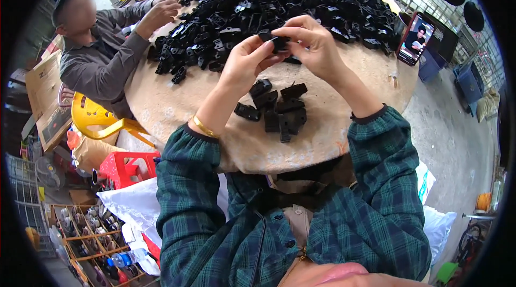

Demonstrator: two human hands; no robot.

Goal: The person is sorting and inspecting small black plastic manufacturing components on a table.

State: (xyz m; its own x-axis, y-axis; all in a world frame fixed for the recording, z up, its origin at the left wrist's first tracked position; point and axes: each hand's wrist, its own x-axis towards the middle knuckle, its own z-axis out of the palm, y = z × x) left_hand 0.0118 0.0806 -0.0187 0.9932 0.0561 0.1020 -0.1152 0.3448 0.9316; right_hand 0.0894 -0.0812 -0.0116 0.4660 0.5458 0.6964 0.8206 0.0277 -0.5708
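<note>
Above the near part of the round table (177, 104), both my hands meet on one small black plastic part (279, 44). From the left my left hand (246, 60) grips it between thumb and fingers. On the other side my right hand (313, 45) pinches it with thumb and forefinger. The part's details are mostly covered by my fingers. Below my hands, a small group of similar black parts (284, 117) lies on the cloth. Just beyond my hands rises a big heap of black plastic parts (231, 18), some with shiny metal bits.
Across the table's left side, another person (102, 55) in a dark shirt works with both hands near the heap. A phone (415, 39) stands upright at the right edge. Beside the table are a yellow chair (97, 117), a red plastic stool (121, 168) and a shoe rack (86, 238).
</note>
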